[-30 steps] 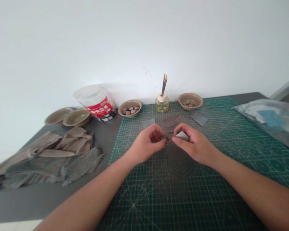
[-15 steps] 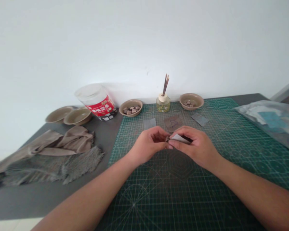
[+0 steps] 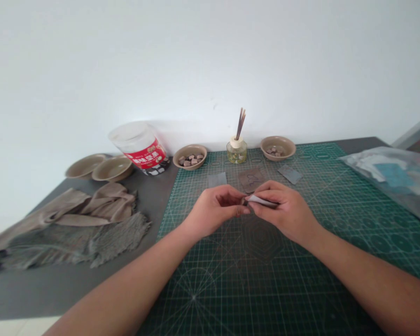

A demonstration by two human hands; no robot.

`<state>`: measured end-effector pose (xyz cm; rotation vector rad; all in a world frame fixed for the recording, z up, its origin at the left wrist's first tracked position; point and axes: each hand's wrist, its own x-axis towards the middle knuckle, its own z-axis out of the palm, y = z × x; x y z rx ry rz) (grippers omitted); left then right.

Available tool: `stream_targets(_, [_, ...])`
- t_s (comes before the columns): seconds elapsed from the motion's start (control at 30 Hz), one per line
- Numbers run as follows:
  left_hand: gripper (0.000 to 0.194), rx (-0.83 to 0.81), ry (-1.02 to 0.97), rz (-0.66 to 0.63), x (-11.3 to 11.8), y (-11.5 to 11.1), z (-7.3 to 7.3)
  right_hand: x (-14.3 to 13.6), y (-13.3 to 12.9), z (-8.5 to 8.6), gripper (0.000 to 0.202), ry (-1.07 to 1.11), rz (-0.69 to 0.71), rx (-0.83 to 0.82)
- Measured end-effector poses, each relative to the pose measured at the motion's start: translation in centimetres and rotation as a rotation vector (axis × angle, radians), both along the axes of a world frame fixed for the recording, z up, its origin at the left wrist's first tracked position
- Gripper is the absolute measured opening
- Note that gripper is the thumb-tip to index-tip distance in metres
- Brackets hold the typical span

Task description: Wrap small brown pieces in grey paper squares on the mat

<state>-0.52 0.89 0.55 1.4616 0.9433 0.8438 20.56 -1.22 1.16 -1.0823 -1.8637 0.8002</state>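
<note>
Pale sheet, head view: located between the two hands, above the middle of the green cutting mat, bent or folded, with a darker underside showing. Right hand grips it between thumb and fingers. Left hand is closed in a pinch on a small dark piece, which meets the near-left end of the sheet; the piece is mostly hidden and its nature cannot be told.

Beyond the hands, lying on the mat: a grey square at left, a brown square bearing a drawn line in the centre, a second grey square at right. Along the far edge: a bowl of stones at left, a reed diffuser upright, and a right-hand bowl containing smaller stones.

Far left: a red-labelled jar, tilted in appearance, beside two brown bowls. Nearer, crumpled cloths. Right side: a clear plastic bag with white and blue contents.
</note>
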Motion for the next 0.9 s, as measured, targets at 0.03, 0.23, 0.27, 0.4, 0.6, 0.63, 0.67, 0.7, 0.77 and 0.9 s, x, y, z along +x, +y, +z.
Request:
stream_targets(0.03, [0.027,0.007,0.003,0.003,-0.01,0.03,-0.02,0.00,0.01,-0.05,0.012,-0.002,0.000,-0.003])
stream_targets(0.23, [0.024,0.011,-0.004,-0.034,-0.08,0.14,0.11,-0.05,-0.07,-0.29,0.012,0.034,0.054,-0.061])
stream_targets(0.27, [0.024,0.013,-0.014,-0.042,-0.09,0.15,0.14,-0.07,-0.08,-0.32,0.012,0.038,0.053,-0.066])
stream_targets(0.4, [0.022,0.010,-0.033,-0.052,-0.10,0.12,0.18,-0.13,-0.14,-0.35,0.012,0.030,0.049,-0.061])
stream_targets(0.6, [0.023,0.012,-0.022,-0.075,-0.13,-0.03,0.28,-0.10,-0.18,-0.16,0.011,0.037,0.049,-0.093])
stream_targets(0.63, [0.022,0.016,-0.008,-0.075,-0.14,-0.04,0.30,-0.09,-0.18,-0.13,0.011,0.034,0.054,-0.099])
stream_targets(0.67, [0.020,0.024,0.007,-0.074,-0.15,-0.04,0.30,-0.08,-0.18,-0.12,0.010,0.031,0.068,-0.107])
stream_targets(0.7, [0.020,0.037,0.020,-0.072,-0.16,-0.02,0.30,-0.08,-0.18,-0.11,0.009,0.030,0.086,-0.115])
stream_targets(0.77, [0.020,0.066,0.034,-0.073,-0.19,0.02,0.31,-0.10,-0.19,-0.10,0.009,0.036,0.112,-0.124])
stream_targets(0.9, [0.021,0.082,0.025,-0.074,-0.21,0.03,0.44,-0.14,-0.21,-0.04,0.008,0.036,0.121,-0.092])
